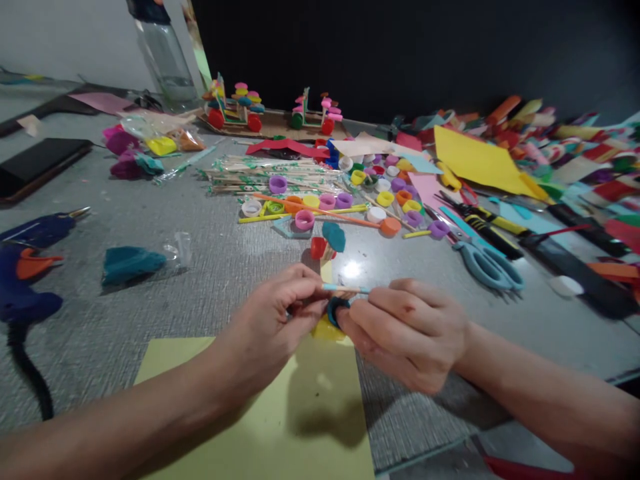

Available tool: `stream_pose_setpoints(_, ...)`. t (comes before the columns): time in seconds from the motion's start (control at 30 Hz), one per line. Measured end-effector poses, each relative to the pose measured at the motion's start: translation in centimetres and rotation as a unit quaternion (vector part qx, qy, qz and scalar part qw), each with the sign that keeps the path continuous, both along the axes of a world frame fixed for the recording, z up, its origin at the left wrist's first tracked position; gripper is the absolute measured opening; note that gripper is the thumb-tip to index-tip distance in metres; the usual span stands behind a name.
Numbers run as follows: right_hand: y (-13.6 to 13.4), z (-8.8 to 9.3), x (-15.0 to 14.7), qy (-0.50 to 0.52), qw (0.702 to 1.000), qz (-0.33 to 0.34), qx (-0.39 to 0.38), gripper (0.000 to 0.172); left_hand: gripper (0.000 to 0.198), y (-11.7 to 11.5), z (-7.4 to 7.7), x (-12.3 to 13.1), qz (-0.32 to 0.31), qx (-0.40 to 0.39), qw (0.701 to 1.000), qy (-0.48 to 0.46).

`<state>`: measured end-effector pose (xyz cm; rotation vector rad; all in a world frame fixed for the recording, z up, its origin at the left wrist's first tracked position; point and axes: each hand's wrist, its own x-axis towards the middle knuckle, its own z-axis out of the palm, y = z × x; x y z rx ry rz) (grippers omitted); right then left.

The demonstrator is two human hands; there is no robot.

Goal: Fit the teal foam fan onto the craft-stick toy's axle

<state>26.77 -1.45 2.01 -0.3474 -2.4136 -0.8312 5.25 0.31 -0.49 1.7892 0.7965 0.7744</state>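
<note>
Above the yellow sheet (200, 413), my left hand (285, 307) is closed on a small craft car (327, 257) made of wooden sticks. Red caps and teal flat pieces show at the car's far end, and a yellow cap (327, 329) shows at its near end. A pale blue stick (345, 289) runs crosswise between both hands. My right hand (407, 333) is closed, its fingers pinching a dark teal, ring-like piece (334, 311) against the car's near end. The fingers hide much of the car's middle.
A blue glue gun (30, 267) lies at left, near a teal clay packet (133, 263). Beyond the hands are several coloured bottle caps (305, 219) and wrapped sticks (270, 175). Scissors (490, 265) and pliers (493, 230) lie at right. Two finished-looking craft cars (235, 110) stand behind.
</note>
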Motion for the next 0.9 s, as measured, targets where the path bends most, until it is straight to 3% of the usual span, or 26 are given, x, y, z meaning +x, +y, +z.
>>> stream_pose_setpoints(0.6,0.0,0.0,-0.2,0.004,1.0,-0.004,-0.017,0.021,0.02,-0.3,-0.5,-0.1,0.012,0.045,0.999,-0.011)
stream_pose_setpoints(0.77,-0.3,0.4,0.2,0.028,0.999,-0.012,-0.011,0.004,0.019,-0.4,-0.4,0.0,0.015,0.044,0.999,-0.014)
stream_pose_setpoints(0.83,-0.4,0.6,0.6,0.053,0.998,-0.014,-0.038,0.016,0.018,-0.4,-0.4,0.0,0.02,0.044,0.999,-0.015)
stream_pose_setpoints(0.9,-0.3,0.6,1.0,0.105,0.987,-0.041,-0.114,0.02,0.019,-0.4,-0.4,-0.1,0.027,0.044,0.999,-0.011)
